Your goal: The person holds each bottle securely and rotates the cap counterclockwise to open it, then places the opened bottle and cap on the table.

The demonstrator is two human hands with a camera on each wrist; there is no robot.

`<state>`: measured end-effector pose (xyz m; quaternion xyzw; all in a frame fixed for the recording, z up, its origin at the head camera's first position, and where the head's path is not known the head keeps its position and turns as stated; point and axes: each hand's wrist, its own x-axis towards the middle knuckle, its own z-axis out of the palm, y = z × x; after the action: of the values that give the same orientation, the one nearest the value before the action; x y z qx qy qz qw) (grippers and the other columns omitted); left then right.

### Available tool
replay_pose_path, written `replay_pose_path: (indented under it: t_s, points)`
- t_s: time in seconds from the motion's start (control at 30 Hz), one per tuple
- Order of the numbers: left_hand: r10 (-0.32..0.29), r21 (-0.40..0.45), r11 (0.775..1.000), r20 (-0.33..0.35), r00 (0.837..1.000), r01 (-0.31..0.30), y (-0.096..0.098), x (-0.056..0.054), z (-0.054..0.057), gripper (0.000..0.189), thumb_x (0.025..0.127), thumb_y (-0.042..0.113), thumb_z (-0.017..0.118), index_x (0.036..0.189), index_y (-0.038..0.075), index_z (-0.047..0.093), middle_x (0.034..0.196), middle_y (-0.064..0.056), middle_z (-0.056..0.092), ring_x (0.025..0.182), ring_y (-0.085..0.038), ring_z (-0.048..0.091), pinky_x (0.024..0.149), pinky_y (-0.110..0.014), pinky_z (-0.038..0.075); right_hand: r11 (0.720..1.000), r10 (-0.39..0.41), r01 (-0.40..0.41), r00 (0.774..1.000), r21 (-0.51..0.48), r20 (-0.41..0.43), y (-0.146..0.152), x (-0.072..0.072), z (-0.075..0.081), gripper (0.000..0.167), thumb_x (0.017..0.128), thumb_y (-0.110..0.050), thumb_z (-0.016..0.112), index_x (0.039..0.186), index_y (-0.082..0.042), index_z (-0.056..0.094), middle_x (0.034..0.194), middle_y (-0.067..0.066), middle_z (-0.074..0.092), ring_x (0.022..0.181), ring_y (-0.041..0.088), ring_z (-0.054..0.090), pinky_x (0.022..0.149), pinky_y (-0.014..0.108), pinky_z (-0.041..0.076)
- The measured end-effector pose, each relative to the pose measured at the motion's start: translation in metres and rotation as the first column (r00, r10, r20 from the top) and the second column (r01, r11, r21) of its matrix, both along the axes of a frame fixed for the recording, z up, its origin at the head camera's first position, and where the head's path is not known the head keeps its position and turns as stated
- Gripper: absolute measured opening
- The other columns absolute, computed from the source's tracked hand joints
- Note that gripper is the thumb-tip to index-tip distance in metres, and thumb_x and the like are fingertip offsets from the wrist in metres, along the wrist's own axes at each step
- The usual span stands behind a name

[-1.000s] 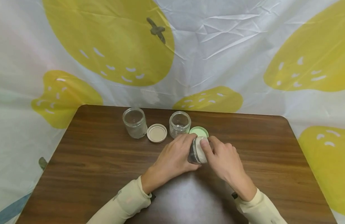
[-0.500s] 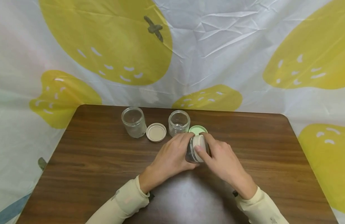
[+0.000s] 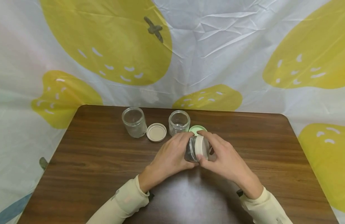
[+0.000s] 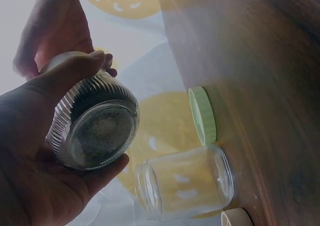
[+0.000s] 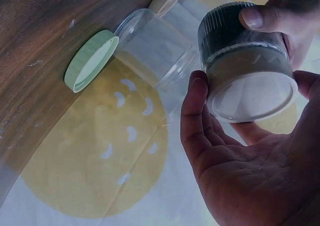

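Note:
My left hand (image 3: pixel 171 155) grips a ribbed glass jar (image 4: pixel 102 128) with dark contents, holding it tilted on its side above the table. A cream lid (image 5: pixel 250 83) sits on the jar's mouth. Thumb and fingertips of my right hand (image 3: pixel 228 160) pinch the lid's rim from opposite sides, its palm apart from the lid's pale top. In the head view, a green lid (image 3: pixel 198 129) lies just beyond the hands, partly hidden by them. Beside it stands an uncapped clear glass jar (image 3: pixel 179 123).
Further left on the brown wooden table (image 3: pixel 91 161) are a second uncapped clear jar (image 3: pixel 134 123) and a beige lid (image 3: pixel 156 133), inner side up. A white cloth (image 3: pixel 217 59) with yellow fruit shapes hangs behind the table's far edge.
My right thumb has slid from the lid's top to its near rim, and the right hand has shifted its grip round the lid. The left hand keeps holding the jar.

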<state>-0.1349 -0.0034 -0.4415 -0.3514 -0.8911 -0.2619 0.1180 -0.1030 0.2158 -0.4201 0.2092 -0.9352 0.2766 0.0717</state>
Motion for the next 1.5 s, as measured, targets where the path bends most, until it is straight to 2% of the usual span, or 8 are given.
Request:
replay_pose_path:
  t_s: [0.23,0.5,0.8,0.93,1.07,1.2,1.37,1.5]
  points:
    - [-0.001,0.018,1.000,0.016,1.000,0.001,-0.002,-0.001,-0.003,0.090,0.069,0.036,0.097,0.141,0.005,0.055,0.133,-0.009,0.069,0.128,-0.025,0.065,0.112,-0.037,0.053,1.000,0.024,-0.024,0.999,-0.015,-0.032,0.000,-0.001,-0.003,0.072,0.088,-0.037,0.077,0.154,-0.026,0.051,0.107,-0.008,0.066,0.085,0.011,0.064,0.073,0.027,0.055]
    - [-0.010,0.033,0.999,0.023,1.000,0.009,-0.003,-0.001,-0.003,0.089,0.068,0.038,0.097,0.140,0.006,0.056,0.131,-0.009,0.069,0.126,-0.024,0.066,0.111,-0.037,0.054,1.000,0.011,-0.012,1.000,-0.021,-0.018,0.003,0.000,-0.004,0.073,0.087,-0.034,0.077,0.155,-0.026,0.050,0.108,-0.009,0.066,0.085,0.008,0.063,0.075,0.027,0.056]
    - [-0.022,0.060,0.998,0.055,0.998,0.019,-0.002,-0.002,-0.005,0.083,0.071,0.039,0.095,0.136,0.006,0.057,0.125,-0.006,0.070,0.121,-0.021,0.067,0.106,-0.036,0.056,0.999,-0.006,0.006,1.000,-0.052,0.011,0.007,0.003,-0.004,0.074,0.088,-0.031,0.077,0.156,-0.025,0.048,0.123,-0.005,0.068,0.091,0.007,0.066,0.079,0.035,0.059]
    - [-0.006,0.066,0.998,0.112,0.994,-0.001,-0.003,-0.002,-0.007,0.084,0.070,0.040,0.096,0.138,0.007,0.057,0.127,-0.005,0.070,0.123,-0.021,0.067,0.107,-0.036,0.056,0.998,-0.007,0.008,1.000,-0.060,0.016,0.009,0.004,-0.006,0.074,0.090,-0.031,0.077,0.157,-0.024,0.046,0.123,-0.004,0.069,0.091,0.007,0.067,0.081,0.036,0.060]
    - [0.036,0.039,0.998,0.161,0.986,-0.043,-0.004,-0.002,-0.009,0.092,0.068,0.045,0.097,0.142,0.009,0.056,0.135,-0.006,0.069,0.125,-0.022,0.067,0.108,-0.037,0.056,0.998,-0.022,0.023,0.999,-0.060,0.029,0.010,0.005,-0.007,0.073,0.089,-0.031,0.078,0.154,-0.019,0.048,0.111,-0.003,0.070,0.090,0.009,0.067,0.080,0.036,0.060]
    - [0.075,0.013,0.997,0.173,0.982,-0.078,-0.006,-0.003,-0.010,0.095,0.066,0.049,0.098,0.143,0.012,0.056,0.136,-0.004,0.069,0.123,-0.021,0.068,0.105,-0.038,0.057,0.997,-0.033,0.037,0.998,-0.069,0.052,0.013,0.004,-0.011,0.070,0.089,-0.030,0.079,0.150,-0.014,0.048,0.099,-0.004,0.069,0.088,0.011,0.068,0.078,0.037,0.061]
    - [0.085,0.013,0.996,0.206,0.975,-0.090,-0.006,-0.003,-0.013,0.094,0.067,0.049,0.097,0.142,0.012,0.055,0.135,-0.004,0.069,0.122,-0.021,0.068,0.104,-0.038,0.058,0.997,-0.044,0.047,0.998,-0.066,0.053,0.020,0.004,-0.018,0.068,0.091,-0.032,0.080,0.148,-0.013,0.048,0.100,-0.004,0.069,0.089,0.013,0.069,0.079,0.038,0.061]
    - [0.112,0.028,0.992,0.242,0.964,-0.122,-0.005,-0.004,-0.016,0.095,0.068,0.050,0.096,0.144,0.011,0.054,0.133,-0.006,0.070,0.120,-0.023,0.069,0.101,-0.040,0.059,0.996,-0.059,0.063,0.996,-0.065,0.065,0.025,0.004,-0.021,0.068,0.091,-0.035,0.081,0.146,-0.014,0.046,0.103,-0.002,0.069,0.090,0.014,0.070,0.079,0.037,0.061]
